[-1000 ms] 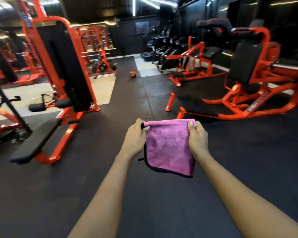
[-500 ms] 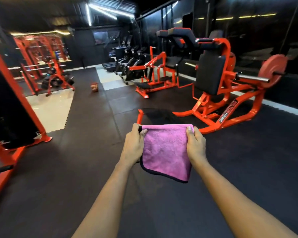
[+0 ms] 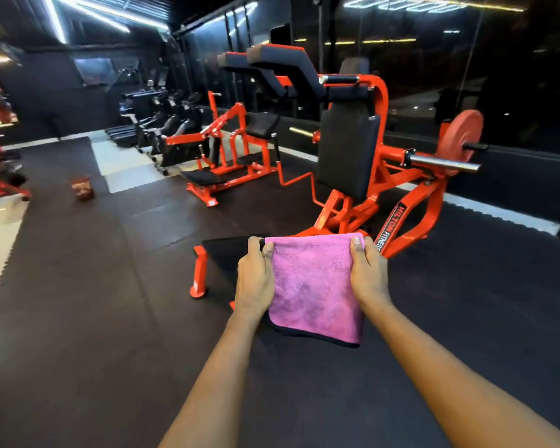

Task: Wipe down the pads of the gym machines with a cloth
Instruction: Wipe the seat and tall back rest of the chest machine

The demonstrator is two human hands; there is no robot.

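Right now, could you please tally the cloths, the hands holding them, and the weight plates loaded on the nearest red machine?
Cloths: 1, the pink cloth
Hands: 2, the left hand and the right hand, both gripping the cloth's top corners
Weight plates: 1, the red weight plate
Total: 4

The pink cloth (image 3: pixel 316 286) hides fingers of left hand (image 3: pixel 254 279) and right hand (image 3: pixel 367 273), plus part of the black plate (image 3: pixel 227 250); brown object (image 3: pixel 82 188) at ten o'clock is blurred

Orange machine (image 3: pixel 346 150) nearer, more central; weight-stack machine gone from view.
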